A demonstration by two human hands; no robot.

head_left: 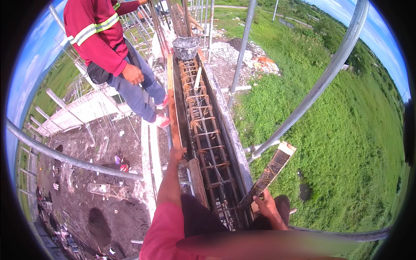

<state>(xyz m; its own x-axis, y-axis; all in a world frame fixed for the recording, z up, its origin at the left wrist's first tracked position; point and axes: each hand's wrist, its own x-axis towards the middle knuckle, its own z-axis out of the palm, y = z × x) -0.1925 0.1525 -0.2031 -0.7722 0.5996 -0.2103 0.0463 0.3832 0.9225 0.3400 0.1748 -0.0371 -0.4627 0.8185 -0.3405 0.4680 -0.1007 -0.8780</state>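
My left hand (177, 154) is closed around the end of an orange-brown formwork board (174, 108) on the left side of the beam trough. In my right hand (268, 205) is a short, dark-faced piece of wood (273, 169) with a pale sawn end. It slants up and outward, its lower end against the right formwork wall (232, 134). Between the two walls lies a long cage of rusty rebar (210, 143), tied with bent stirrups. Toward the far end a pale wooden stick (198, 79) rests across the cage.
A co-worker in a red long-sleeved top (95, 39) stands on planks (149, 151) at the left. A grey-smeared tub (186, 47) sits at the far end of the trough. Metal scaffold pipes (312, 86) cross both sides. Ground (99, 151) and grass (338, 143) lie well below.
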